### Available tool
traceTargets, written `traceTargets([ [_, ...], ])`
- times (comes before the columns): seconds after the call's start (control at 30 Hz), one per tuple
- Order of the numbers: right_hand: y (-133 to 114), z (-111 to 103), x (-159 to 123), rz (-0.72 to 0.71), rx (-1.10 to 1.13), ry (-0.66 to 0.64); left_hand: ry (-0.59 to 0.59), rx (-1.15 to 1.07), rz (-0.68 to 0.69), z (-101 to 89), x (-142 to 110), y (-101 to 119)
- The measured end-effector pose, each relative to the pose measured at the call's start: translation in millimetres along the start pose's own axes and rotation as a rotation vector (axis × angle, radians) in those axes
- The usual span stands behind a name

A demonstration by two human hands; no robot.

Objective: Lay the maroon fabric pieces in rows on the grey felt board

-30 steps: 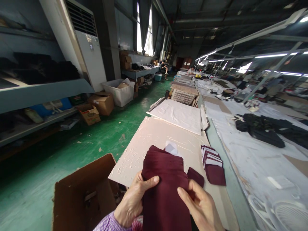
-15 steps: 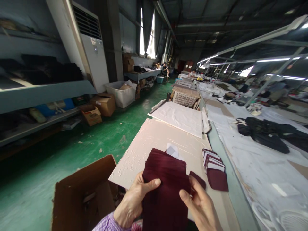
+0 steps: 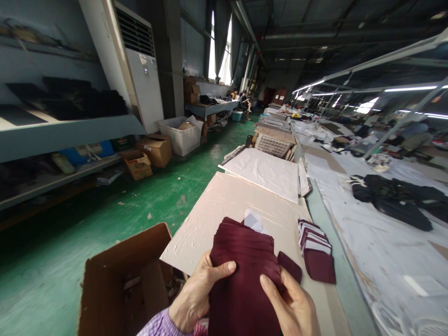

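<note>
A stack of dark maroon fabric pieces (image 3: pixel 245 275) rests on the near end of a pale board (image 3: pixel 224 205). My left hand (image 3: pixel 196 294) grips the stack's left edge, thumb lying on top. My right hand (image 3: pixel 294 305) holds its right side, thumb pressed on the cloth. A single maroon piece (image 3: pixel 290 267) pokes out beside my right hand. A fanned pile of maroon and white pieces (image 3: pixel 317 249) lies further right on the board. A small white slip (image 3: pixel 254 220) shows behind the stack.
An open cardboard box (image 3: pixel 122 280) stands at my lower left on the green floor (image 3: pixel 140 205). White sheets (image 3: pixel 266 170) and a plastic basket (image 3: pixel 273 145) lie further along. Black garments (image 3: pixel 395 198) lie on the right table. Shelves, boxes and an air conditioner (image 3: pixel 136 65) line the left.
The top edges of the stacked pieces now show fanned in steps under my thumbs. The camera has shifted slightly; both hands keep their hold.
</note>
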State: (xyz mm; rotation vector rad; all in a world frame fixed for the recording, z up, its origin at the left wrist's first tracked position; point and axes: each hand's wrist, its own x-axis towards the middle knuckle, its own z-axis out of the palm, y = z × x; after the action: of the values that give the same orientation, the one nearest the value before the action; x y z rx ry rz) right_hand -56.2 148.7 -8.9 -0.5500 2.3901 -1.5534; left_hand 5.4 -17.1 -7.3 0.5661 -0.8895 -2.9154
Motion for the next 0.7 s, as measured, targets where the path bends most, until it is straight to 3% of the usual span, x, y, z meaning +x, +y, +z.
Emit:
traceTargets([
  [0.4,-3.2,-6.7,1.0,-0.031,-0.087,-0.003,-0.065,0.042,0.012,-0.1,-0.6,-2.6],
  [0.7,2.0,-5.0,0.9,-0.049,-0.132,0.022,0.031,0.039,-0.007,0.0,-1.5,-5.6],
])
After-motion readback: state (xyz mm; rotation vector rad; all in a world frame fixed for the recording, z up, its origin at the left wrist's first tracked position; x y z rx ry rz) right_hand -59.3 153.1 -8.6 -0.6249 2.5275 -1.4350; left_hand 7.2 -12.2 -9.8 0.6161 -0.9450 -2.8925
